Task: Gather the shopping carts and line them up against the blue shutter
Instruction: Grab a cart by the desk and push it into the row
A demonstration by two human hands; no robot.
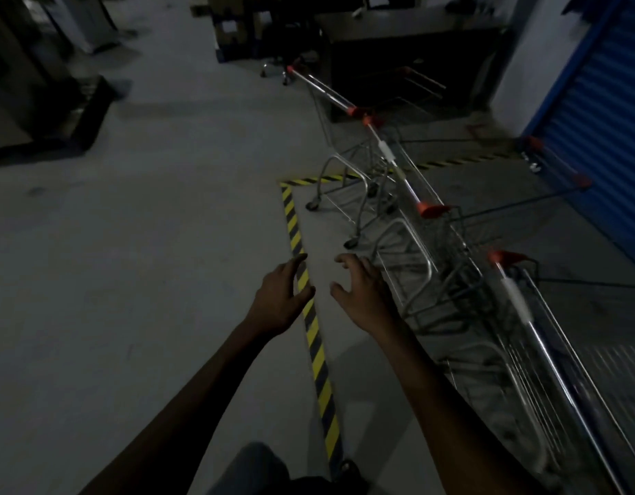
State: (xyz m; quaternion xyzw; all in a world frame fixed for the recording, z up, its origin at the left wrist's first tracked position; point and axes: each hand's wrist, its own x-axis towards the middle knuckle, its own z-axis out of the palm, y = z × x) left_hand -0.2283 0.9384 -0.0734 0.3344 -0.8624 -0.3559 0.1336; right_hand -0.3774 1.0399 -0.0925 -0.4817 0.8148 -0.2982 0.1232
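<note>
The silver wire shopping carts with orange handle caps [434, 223] stand in a rough row on the right of my view, inside the floor area marked off by the yellow-and-black striped hazard tape [310, 323], with their baskets pointing toward the blue corrugated shutter [601, 137]. I count at least four; whether the baskets reach the shutter I cannot tell in this dim light.

I judge these carts stiff and fairly light when empty, steel wire on small castors, so they should roll easily but wander sideways if I push off-centre. The smooth chrome handle bar of the nearest cart [519, 301] is the place to take hold, both palms wrapped around it, well apart, between the orange caps. The wire basket sides would pinch fingers and give poor steering. The metal may be slick, so a full wrap rather than a fingertip hold seems wise.

My left hand [280, 298] hovers over the tape with fingers loosely spread, holding nothing. My right hand [362, 294] is just beside the lower frame of a cart, fingers splayed and curled slightly, also empty and apparently not touching the metal.

Farther out, a dark cabinet [398, 58] stands beyond the row, and the grey concrete floor [148, 244] runs off to the left.
</note>
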